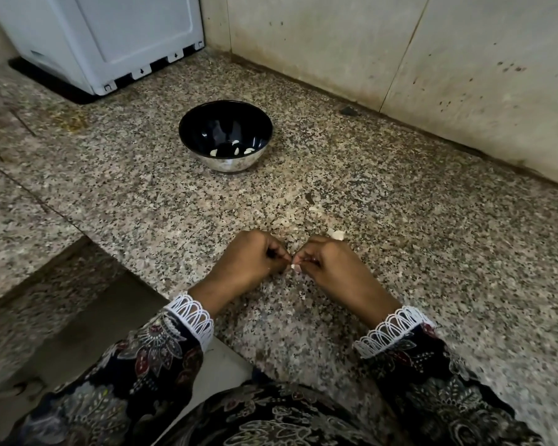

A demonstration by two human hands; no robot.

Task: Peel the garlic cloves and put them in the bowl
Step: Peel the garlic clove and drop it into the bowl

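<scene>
A steel bowl (pixel 229 162) with a dark inside stands on the speckled granite counter (pixel 432 252), far ahead of my hands. Several peeled white garlic cloves (pixel 236 150) lie at its bottom. My left hand (pixel 248 259) and my right hand (pixel 329 262) meet fingertip to fingertip low over the counter. Between them they pinch a small garlic clove (pixel 294 267), of which only a white tip shows. Most of the clove is hidden by my fingers.
Scraps of garlic peel (pixel 335 234) lie on the counter just beyond my right hand. A white appliance (pixel 110 43) stands at the back left. A stained tiled wall (pixel 400 59) runs along the back and right. The counter edge drops away at the lower left.
</scene>
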